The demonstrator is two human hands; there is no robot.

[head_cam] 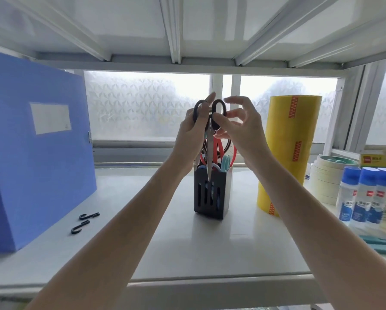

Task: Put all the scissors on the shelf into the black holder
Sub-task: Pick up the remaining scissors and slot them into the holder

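A black slotted holder (211, 193) stands on the white shelf (187, 242) at the centre. Red-handled scissors (220, 151) and pale blue-handled scissors (225, 163) stick up out of it. Above the holder hang black-handled scissors (218, 108), blades pointing down with the tips at the holder's front. My left hand (190, 133) grips these scissors around the left handle loop. My right hand (241, 128) pinches the right loop with thumb and fingers, the other fingers spread.
A blue file box (35, 153) fills the left side. Two black hooks (84, 221) lie in front of it. A tall stack of yellow tape rolls (288, 153) stands right of the holder, then masking tape rolls (326, 180) and glue bottles (364, 195).
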